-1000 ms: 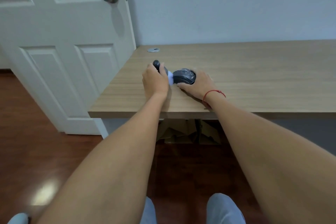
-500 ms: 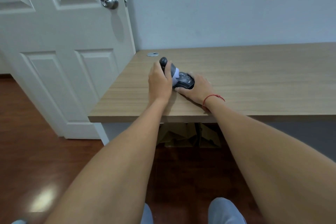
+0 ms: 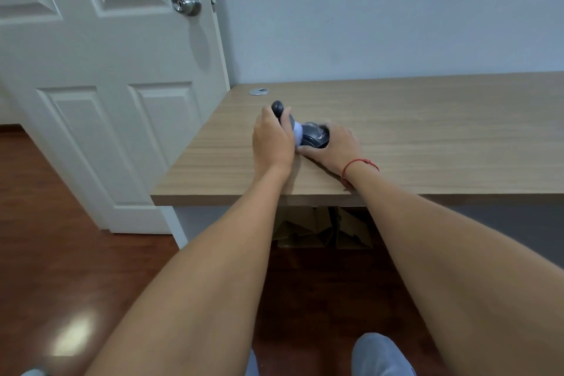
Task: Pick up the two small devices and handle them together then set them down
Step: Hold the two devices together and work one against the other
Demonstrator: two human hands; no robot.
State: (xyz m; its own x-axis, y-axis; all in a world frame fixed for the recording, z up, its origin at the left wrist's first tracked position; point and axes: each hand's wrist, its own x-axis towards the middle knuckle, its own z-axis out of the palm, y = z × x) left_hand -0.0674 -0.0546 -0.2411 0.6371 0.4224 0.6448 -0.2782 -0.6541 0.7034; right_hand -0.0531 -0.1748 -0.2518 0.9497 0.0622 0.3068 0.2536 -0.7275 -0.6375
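Fingers of my left hand (image 3: 271, 143) wrap closed around a small upright device (image 3: 282, 116), dark grey with a rounded top and a pale lilac lower end, held tilted so that pale end leans to the right. My right hand (image 3: 331, 148) lies cupped over a second device, a dark grey computer mouse (image 3: 317, 136) with faint white lettering on its shell; the fingers curl around its far side and the thumb presses along its near edge, so it is gripped too. Both devices meet over the left part of a light wooden desk (image 3: 427, 131), the pale end touching the mouse, and I cannot tell whether the mouse is resting on the wood or lifted just clear of it. Compared with a second ago, the upright device has tipped further over and moved in against the mouse, and my hands have drawn closer until they touch. That suggests the picking up is done and I am in the middle of handling the two together; setting them down is not yet done. A red string bracelet (image 3: 355, 165) circles my right wrist. A small silver disc (image 3: 258, 91) lies near the desk's back left corner, well apart from my hands. A white panelled door (image 3: 106, 101) with a silver knob (image 3: 186, 1) stands to the left.
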